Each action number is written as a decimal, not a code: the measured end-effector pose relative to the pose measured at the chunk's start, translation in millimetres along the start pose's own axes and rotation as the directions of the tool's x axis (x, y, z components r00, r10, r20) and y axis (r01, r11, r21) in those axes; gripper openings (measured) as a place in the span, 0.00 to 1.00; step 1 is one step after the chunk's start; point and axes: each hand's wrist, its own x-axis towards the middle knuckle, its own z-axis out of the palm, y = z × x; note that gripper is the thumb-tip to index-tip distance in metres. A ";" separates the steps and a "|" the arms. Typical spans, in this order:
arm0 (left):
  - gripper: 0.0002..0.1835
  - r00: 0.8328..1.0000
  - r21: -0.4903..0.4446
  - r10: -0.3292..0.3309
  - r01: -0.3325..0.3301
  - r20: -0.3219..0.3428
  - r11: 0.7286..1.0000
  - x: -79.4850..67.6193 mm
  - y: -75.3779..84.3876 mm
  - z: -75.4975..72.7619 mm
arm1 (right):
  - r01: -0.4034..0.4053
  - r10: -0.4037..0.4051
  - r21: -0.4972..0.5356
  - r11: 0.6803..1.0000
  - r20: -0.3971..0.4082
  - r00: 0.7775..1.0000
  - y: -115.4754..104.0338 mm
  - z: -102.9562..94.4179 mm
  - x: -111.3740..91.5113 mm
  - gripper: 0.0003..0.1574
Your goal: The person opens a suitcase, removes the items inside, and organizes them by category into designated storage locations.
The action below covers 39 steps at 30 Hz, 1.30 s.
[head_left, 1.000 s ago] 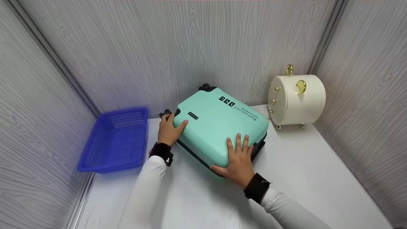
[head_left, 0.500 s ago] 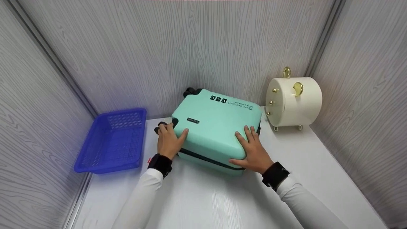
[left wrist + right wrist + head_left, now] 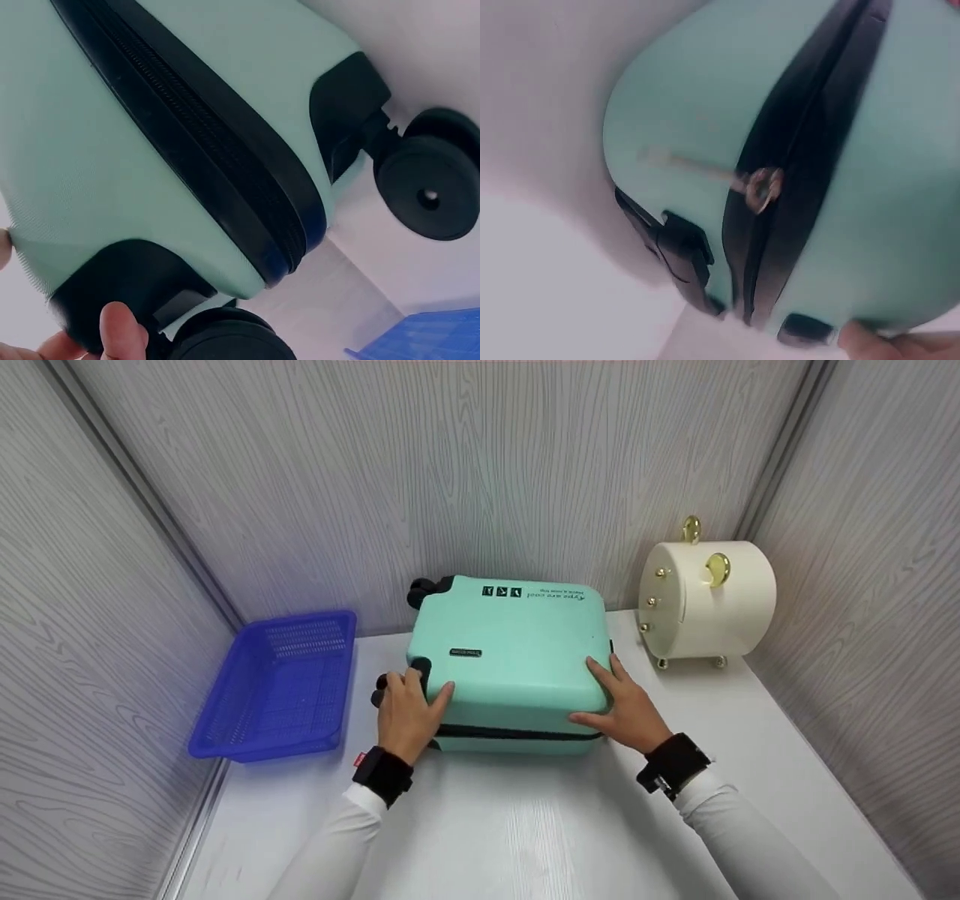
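Observation:
A mint-green hard-shell suitcase (image 3: 517,652) lies flat near the back wall, its wheels to the left and lettering on its upper face. My left hand (image 3: 409,718) grips its near left corner, thumb on the front side and fingers at the black wheel mount (image 3: 135,289). On the near right corner rests my right hand (image 3: 630,709), its fingers spread and fairly straight. The right wrist view has a few fingers (image 3: 877,346) touching the shell beside a black fitting. A zip pull (image 3: 761,189) hangs at the black zip band. Most right fingertips are hidden there.
A blue plastic basket (image 3: 346,675) stands left of the suitcase. To the right, near the back corner, is a cream drum-shaped box (image 3: 727,607) with gold knobs and small feet. Wood-grain panels enclose the white table (image 3: 480,825) at the back and sides.
The suitcase has turned from slanted to nearly parallel with the back wall, its near right part swinging rightward. Both hands have moved with it; the right hand has shifted right around the corner.

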 end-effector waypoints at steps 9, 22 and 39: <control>0.33 0.992 0.006 0.122 -0.122 0.017 0.992 -16.1 18.5 4.2 | -0.072 0.071 0.157 0.985 0.013 0.997 19.0 -22.4 5.6 0.61; 0.46 0.959 0.216 0.164 -0.215 0.229 0.952 10.9 -8.5 -19.0 | -0.368 0.355 0.159 0.916 0.102 0.929 58.0 -6.9 -1.6 0.45; 0.37 0.906 0.269 0.346 -0.405 0.242 0.874 10.7 -22.3 -17.3 | -0.260 0.262 0.071 0.963 -0.015 0.965 67.7 22.8 -20.3 0.15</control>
